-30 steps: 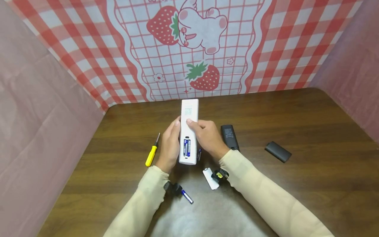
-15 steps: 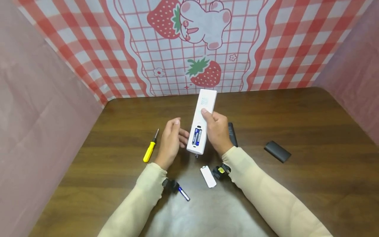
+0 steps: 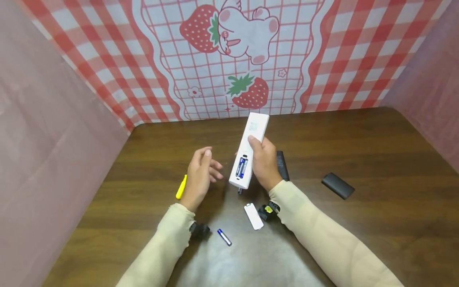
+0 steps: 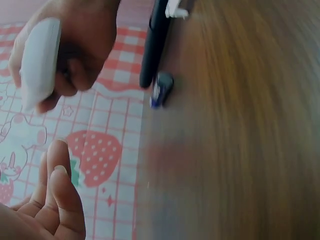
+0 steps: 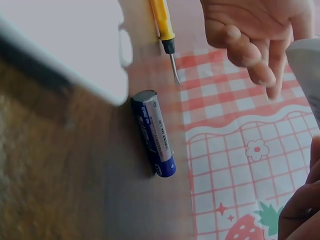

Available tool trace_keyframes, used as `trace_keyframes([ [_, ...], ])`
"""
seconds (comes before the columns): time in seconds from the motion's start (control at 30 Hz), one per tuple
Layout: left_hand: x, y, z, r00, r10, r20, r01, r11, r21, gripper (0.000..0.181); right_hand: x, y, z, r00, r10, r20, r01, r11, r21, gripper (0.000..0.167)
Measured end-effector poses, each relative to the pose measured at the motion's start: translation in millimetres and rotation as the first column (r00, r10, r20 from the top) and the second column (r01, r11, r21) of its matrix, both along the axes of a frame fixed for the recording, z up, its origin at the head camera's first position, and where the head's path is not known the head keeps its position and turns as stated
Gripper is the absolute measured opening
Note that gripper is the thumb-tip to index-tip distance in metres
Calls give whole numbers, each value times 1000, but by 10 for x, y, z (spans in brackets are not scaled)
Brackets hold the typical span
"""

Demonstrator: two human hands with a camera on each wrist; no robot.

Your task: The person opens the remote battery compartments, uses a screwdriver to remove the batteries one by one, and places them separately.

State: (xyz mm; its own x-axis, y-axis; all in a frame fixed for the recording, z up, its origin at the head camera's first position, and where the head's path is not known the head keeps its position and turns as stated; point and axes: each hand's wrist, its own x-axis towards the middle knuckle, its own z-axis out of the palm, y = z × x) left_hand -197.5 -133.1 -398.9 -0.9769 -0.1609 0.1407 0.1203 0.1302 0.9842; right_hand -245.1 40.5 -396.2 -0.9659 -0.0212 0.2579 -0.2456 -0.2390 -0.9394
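Observation:
A white remote (image 3: pixel 256 128), its back facing up, is gripped by my right hand (image 3: pixel 266 163), thumb across the back. Batteries (image 3: pixel 242 168) fill its uncovered compartment near the lower end. To the left, my left hand (image 3: pixel 199 175) is apart from the remote, fingers loosely bent with nothing in them. The left wrist view shows the left hand (image 4: pixel 50 200) below the remote (image 4: pixel 41 62). A loose blue and silver battery (image 3: pixel 224 237) lies near the front, and a white cover (image 3: pixel 254 216) lies right of it. Another battery (image 3: pixel 240 191) shows partly beneath the remote's lower end.
A yellow screwdriver (image 3: pixel 181 187) lies beside the left hand, its shaft hidden in the head view. A black device (image 3: pixel 282 165) lies partly behind the right hand. Farther right is a black cover (image 3: pixel 338 185). A checked cloth (image 3: pixel 344 59) hangs behind the table.
The left hand has let go of the remote and moved left. My right hand has carried the remote to the right, tilting its top end rightward.

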Motion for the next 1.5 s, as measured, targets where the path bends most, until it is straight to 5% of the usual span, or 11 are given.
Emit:
trace_keyframes([
  [0.23,18,-258,22,999,35,18,-32,989,-148,30,7,10,-22,999,6,40,-7,1000,25,42],
  [0.37,79,-410,30,997,74,5,-68,942,-329,25,7,-13,-16,999,13,50,-15,999,50,43],
  [0.47,123,-506,20,993,108,-40,-113,852,-511,23,21,-21,-10,998,16,65,-19,999,49,42],
  [0.6,141,-628,-1,987,122,-100,-157,682,-714,21,37,-24,-26,996,32,86,-36,998,51,41],
  [0.73,139,-722,0,992,89,-93,-127,554,-823,20,38,-21,-42,995,46,86,-52,996,69,41],
  [1.13,136,-885,-26,996,45,-70,-81,329,-941,16,7,1,-15,996,59,64,-63,996,65,39],
  [1.27,119,-904,-29,998,62,-25,-43,305,-951,32,4,6,-10,996,61,66,-65,996,58,40],
  [1.5,57,-897,-18,995,58,78,56,325,-944,36,-5,32,-15,996,52,68,-57,995,84,41],
])
